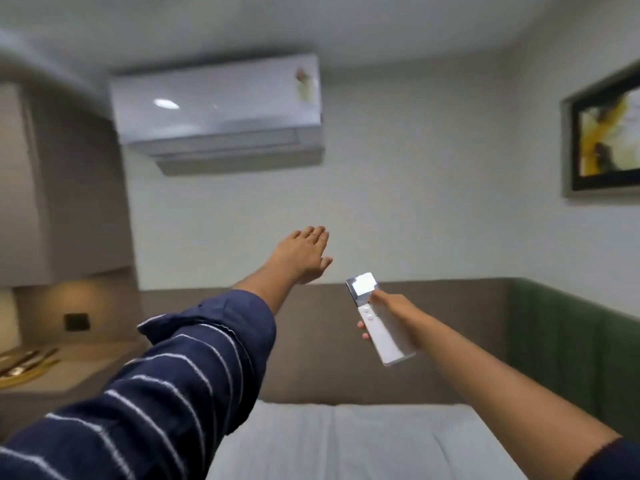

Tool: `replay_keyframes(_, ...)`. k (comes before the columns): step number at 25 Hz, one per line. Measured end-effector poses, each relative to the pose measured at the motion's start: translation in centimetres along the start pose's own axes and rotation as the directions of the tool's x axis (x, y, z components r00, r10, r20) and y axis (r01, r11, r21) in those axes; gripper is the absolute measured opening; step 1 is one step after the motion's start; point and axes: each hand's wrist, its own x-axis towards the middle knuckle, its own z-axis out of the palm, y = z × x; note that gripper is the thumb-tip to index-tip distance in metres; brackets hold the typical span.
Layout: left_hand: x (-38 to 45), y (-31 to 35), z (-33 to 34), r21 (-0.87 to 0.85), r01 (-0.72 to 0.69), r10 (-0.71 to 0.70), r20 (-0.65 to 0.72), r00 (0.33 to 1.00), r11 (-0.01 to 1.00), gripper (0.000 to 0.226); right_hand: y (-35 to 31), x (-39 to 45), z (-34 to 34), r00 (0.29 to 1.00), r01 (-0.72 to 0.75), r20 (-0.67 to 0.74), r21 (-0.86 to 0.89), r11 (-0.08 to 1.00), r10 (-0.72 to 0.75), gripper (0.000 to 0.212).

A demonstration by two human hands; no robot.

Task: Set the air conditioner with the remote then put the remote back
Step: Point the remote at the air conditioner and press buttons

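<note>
Up and left of my right grip (pixel 388 315) sits the AC (pixel 218 112); it clasps the remote (pixel 379 318), long axis aimed there. Left grip (pixel 303 254) splayed, empty.

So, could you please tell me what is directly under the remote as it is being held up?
Below the remote, held in the right hand, are the brown headboard panel and the bed. The remote's back is hidden.
</note>
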Motion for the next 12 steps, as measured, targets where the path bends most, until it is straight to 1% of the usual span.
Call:
replay_keyframes(1, 0.1, -2.8, -1.2, -0.016, 0.042, -0.043, -0.017, 0.999, 0.999, 0.065, -2.1, 0.5, 1.5, 1.000, 0.021, 0.018, -0.001, 1.000, -0.021, 0.024)
replay_keyframes(2, 0.2, -5.0, -2.6, -0.050, 0.076, -0.076, -0.006, 0.997, 0.996, 0.066, -4.2, 0.7, 2.8, 0.999, 0.048, 0.024, 0.010, 0.999, -0.048, 0.026)
replay_keyframes(4, -1.3, -11.0, -5.3, -0.019, 0.220, -0.220, -0.052, 0.974, 0.975, 0.066, -9.9, 1.8, 7.3, 0.991, 0.102, 0.085, 0.017, 0.995, -0.103, 0.029)
replay_keyframes(7, -2.8, -17.3, -8.2, 0.019, 0.316, -0.314, -0.062, 0.947, 0.949, 0.067, -16.0, 2.8, 12.1, 0.985, 0.134, 0.104, 0.033, 0.991, -0.136, 0.022)
replay_keyframes(9, -3.9, -19.6, -8.6, 0.029, 0.347, -0.345, -0.058, 0.937, 0.937, 0.067, -18.1, 3.1, 13.8, 0.984, 0.127, 0.125, 0.029, 0.991, -0.130, 0.019)
replay_keyframes(12, -5.1, -21.5, -8.3, 0.021, 0.381, -0.379, -0.058, 0.923, 0.924, 0.066, -18.8, 3.5, 14.6, 0.983, 0.102, 0.156, -0.015, 0.995, -0.098, 0.019)
